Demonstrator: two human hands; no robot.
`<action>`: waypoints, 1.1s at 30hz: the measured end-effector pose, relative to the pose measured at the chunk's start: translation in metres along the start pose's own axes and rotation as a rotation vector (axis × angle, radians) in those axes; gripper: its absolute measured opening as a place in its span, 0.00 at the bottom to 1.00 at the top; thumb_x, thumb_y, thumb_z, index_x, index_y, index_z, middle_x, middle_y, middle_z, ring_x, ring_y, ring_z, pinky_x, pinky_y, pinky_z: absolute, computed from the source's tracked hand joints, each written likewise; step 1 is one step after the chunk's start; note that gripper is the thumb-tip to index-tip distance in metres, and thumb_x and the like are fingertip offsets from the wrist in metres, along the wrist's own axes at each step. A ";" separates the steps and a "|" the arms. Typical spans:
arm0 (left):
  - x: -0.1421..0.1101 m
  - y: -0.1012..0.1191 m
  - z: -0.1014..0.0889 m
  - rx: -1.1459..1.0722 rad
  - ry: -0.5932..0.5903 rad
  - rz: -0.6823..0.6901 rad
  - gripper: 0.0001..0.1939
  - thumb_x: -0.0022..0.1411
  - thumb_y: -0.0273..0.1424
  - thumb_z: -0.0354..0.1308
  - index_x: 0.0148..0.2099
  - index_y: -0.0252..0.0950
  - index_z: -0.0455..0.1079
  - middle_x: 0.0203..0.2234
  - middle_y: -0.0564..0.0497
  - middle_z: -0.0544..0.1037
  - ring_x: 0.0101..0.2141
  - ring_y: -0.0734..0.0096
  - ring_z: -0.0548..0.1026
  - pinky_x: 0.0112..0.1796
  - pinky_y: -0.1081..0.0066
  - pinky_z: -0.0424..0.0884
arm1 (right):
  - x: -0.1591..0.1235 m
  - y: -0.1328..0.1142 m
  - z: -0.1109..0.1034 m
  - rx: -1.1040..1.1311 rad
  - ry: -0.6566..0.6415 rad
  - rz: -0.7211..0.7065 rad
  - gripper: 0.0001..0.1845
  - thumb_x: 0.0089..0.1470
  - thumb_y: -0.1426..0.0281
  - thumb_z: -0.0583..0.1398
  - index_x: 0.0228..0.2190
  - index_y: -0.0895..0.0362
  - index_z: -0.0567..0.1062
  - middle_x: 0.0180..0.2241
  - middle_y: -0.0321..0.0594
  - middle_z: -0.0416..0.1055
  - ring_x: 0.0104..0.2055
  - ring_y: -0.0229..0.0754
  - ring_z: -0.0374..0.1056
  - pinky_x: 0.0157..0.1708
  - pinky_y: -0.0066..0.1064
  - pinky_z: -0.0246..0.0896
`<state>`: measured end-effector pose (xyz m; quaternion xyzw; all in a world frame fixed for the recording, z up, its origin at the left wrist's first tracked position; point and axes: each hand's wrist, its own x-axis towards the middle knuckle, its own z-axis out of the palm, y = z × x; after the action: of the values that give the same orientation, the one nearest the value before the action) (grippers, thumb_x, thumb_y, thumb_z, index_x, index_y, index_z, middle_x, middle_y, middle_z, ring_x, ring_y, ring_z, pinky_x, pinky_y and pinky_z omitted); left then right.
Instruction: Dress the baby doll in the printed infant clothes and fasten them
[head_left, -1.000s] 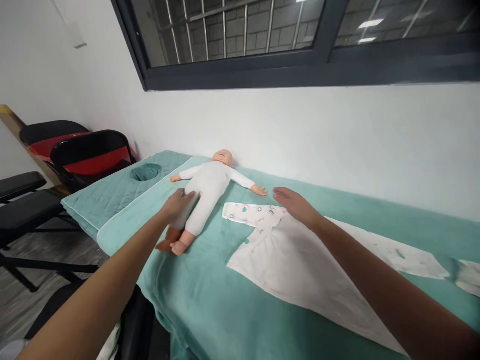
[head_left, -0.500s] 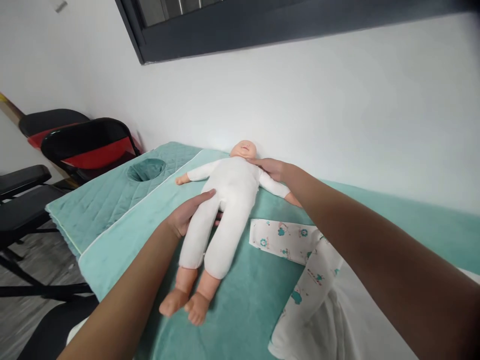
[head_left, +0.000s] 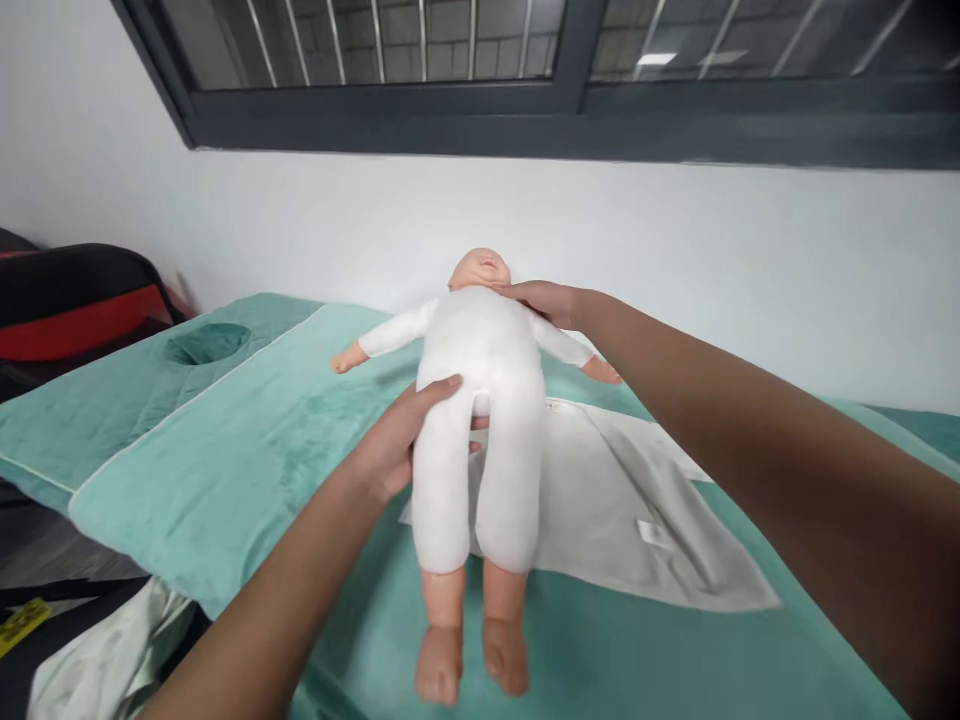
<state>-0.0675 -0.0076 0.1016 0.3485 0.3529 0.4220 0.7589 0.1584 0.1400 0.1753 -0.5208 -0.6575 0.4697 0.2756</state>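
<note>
A baby doll (head_left: pixel 484 345) with a white cloth body lies face up between my hands, its feet toward me. My left hand (head_left: pixel 409 430) is wrapped round the doll's thigh on the left, thumb on top and fingertips showing between the legs. At the neck and shoulder, my right hand (head_left: pixel 551 300) holds the doll, its fingers partly hidden behind it. Under and to the right of the doll, a white baby garment (head_left: pixel 600 510) is spread out, with a small label showing on it.
A green padded bed cover (head_left: pixel 225 440) lies beneath everything, with a round hole (head_left: pixel 208 343) at the left. Behind it stand a white wall (head_left: pixel 337 215) and a dark window frame (head_left: pixel 375 125). A black and red chair (head_left: pixel 82 305) is at the left; crumpled pale cloth (head_left: pixel 112 650) sits lower left.
My view has swung right. Both hands have carried the doll rightward over the white garment, and its legs now point straight toward me.
</note>
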 end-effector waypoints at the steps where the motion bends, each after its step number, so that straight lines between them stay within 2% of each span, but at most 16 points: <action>1: -0.002 -0.014 0.017 -0.013 -0.006 -0.014 0.28 0.57 0.39 0.64 0.57 0.35 0.65 0.46 0.38 0.78 0.44 0.52 0.79 0.41 0.56 0.79 | -0.019 0.008 -0.010 -0.008 -0.019 0.044 0.30 0.49 0.49 0.65 0.43 0.60 0.77 0.44 0.48 0.77 0.48 0.53 0.71 0.51 0.42 0.67; 4: -0.006 -0.057 0.057 -0.045 -0.037 -0.058 0.30 0.55 0.39 0.66 0.58 0.37 0.65 0.48 0.38 0.77 0.43 0.51 0.79 0.37 0.58 0.80 | -0.067 0.039 -0.033 -0.038 0.017 0.132 0.33 0.47 0.46 0.64 0.46 0.58 0.76 0.48 0.46 0.75 0.51 0.54 0.70 0.53 0.43 0.65; 6: -0.009 -0.084 0.075 -0.046 -0.061 -0.082 0.31 0.54 0.40 0.65 0.58 0.40 0.64 0.49 0.39 0.77 0.42 0.51 0.80 0.35 0.59 0.80 | -0.093 0.064 -0.043 -0.056 0.076 0.143 0.33 0.48 0.46 0.64 0.47 0.57 0.76 0.49 0.46 0.75 0.50 0.53 0.70 0.53 0.43 0.65; 9: -0.013 -0.116 0.088 -0.041 -0.059 -0.126 0.31 0.54 0.40 0.66 0.58 0.40 0.64 0.48 0.37 0.77 0.41 0.50 0.80 0.34 0.59 0.80 | -0.123 0.096 -0.048 -0.067 0.093 0.146 0.33 0.48 0.45 0.62 0.47 0.56 0.76 0.50 0.45 0.74 0.50 0.54 0.71 0.52 0.43 0.66; 13: -0.017 -0.141 0.091 -0.053 -0.051 -0.161 0.31 0.55 0.38 0.65 0.59 0.38 0.63 0.47 0.36 0.77 0.37 0.53 0.80 0.32 0.60 0.78 | -0.141 0.122 -0.039 -0.079 0.134 0.080 0.35 0.50 0.45 0.61 0.52 0.55 0.72 0.54 0.45 0.71 0.53 0.54 0.69 0.53 0.40 0.64; 16: -0.018 -0.148 0.088 -0.048 -0.025 -0.174 0.31 0.56 0.38 0.65 0.60 0.36 0.62 0.44 0.37 0.78 0.34 0.57 0.80 0.33 0.61 0.78 | -0.142 0.135 -0.027 -0.144 0.204 0.015 0.38 0.51 0.45 0.59 0.56 0.56 0.68 0.57 0.48 0.68 0.55 0.54 0.67 0.53 0.40 0.62; 18: -0.019 -0.148 0.085 -0.009 -0.021 -0.187 0.32 0.57 0.40 0.64 0.60 0.35 0.62 0.43 0.37 0.79 0.35 0.57 0.80 0.35 0.60 0.78 | -0.141 0.143 -0.022 -0.228 0.270 0.012 0.41 0.53 0.42 0.55 0.59 0.55 0.63 0.57 0.48 0.68 0.53 0.54 0.68 0.50 0.40 0.63; 21: -0.019 -0.139 0.076 0.109 -0.034 -0.191 0.30 0.58 0.44 0.62 0.58 0.34 0.66 0.42 0.39 0.79 0.37 0.57 0.79 0.36 0.62 0.76 | -0.144 0.147 -0.020 -0.522 0.414 0.075 0.44 0.57 0.40 0.47 0.64 0.55 0.53 0.46 0.50 0.75 0.44 0.54 0.71 0.43 0.41 0.63; 23: -0.014 -0.129 0.067 0.239 0.005 -0.154 0.27 0.59 0.48 0.58 0.53 0.33 0.70 0.40 0.41 0.80 0.36 0.60 0.78 0.35 0.66 0.74 | -0.147 0.141 -0.017 -0.763 0.536 0.035 0.39 0.61 0.44 0.44 0.63 0.57 0.55 0.39 0.49 0.75 0.41 0.54 0.70 0.41 0.40 0.61; 25: -0.003 -0.119 0.060 0.433 0.092 -0.077 0.25 0.61 0.49 0.55 0.48 0.33 0.73 0.37 0.44 0.80 0.34 0.62 0.77 0.33 0.69 0.72 | -0.147 0.127 -0.008 -0.908 0.621 -0.113 0.29 0.65 0.52 0.44 0.57 0.57 0.64 0.41 0.48 0.73 0.44 0.52 0.68 0.41 0.38 0.59; 26: 0.005 -0.115 0.057 0.551 0.141 -0.022 0.23 0.62 0.48 0.53 0.46 0.33 0.74 0.35 0.46 0.80 0.33 0.62 0.76 0.32 0.68 0.71 | -0.144 0.118 0.000 -0.938 0.623 -0.203 0.25 0.65 0.56 0.45 0.53 0.56 0.67 0.43 0.48 0.72 0.46 0.51 0.66 0.41 0.37 0.59; 27: 0.014 -0.112 0.054 0.679 0.179 0.051 0.21 0.63 0.45 0.52 0.45 0.34 0.74 0.33 0.47 0.80 0.33 0.62 0.76 0.33 0.68 0.71 | -0.139 0.109 0.010 -0.948 0.585 -0.285 0.21 0.65 0.59 0.46 0.50 0.56 0.68 0.45 0.48 0.71 0.47 0.49 0.65 0.42 0.36 0.58; 29: 0.034 -0.110 0.052 0.950 0.203 0.232 0.16 0.64 0.37 0.49 0.41 0.35 0.75 0.33 0.47 0.80 0.34 0.61 0.75 0.37 0.65 0.70 | -0.123 0.092 0.033 -0.956 0.382 -0.409 0.17 0.64 0.62 0.50 0.48 0.56 0.70 0.48 0.46 0.69 0.48 0.47 0.64 0.42 0.34 0.58; 31: 0.051 -0.114 0.050 1.140 0.178 0.370 0.15 0.63 0.30 0.47 0.39 0.34 0.75 0.35 0.44 0.80 0.37 0.59 0.75 0.42 0.62 0.69 | -0.103 0.081 0.057 -1.000 0.109 -0.443 0.16 0.62 0.60 0.53 0.46 0.55 0.70 0.47 0.45 0.69 0.47 0.47 0.65 0.40 0.34 0.59; 33: 0.062 -0.121 0.046 1.222 0.177 0.427 0.16 0.63 0.26 0.45 0.40 0.33 0.75 0.38 0.40 0.80 0.39 0.57 0.75 0.44 0.60 0.68 | -0.084 0.076 0.076 -1.071 -0.098 -0.418 0.17 0.59 0.58 0.56 0.44 0.55 0.71 0.46 0.45 0.69 0.47 0.49 0.65 0.37 0.34 0.59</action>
<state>0.0436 -0.0116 0.0096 0.7435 0.5134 0.3138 0.2916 0.1522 0.0373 0.0861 -0.4244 -0.9045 0.0305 0.0297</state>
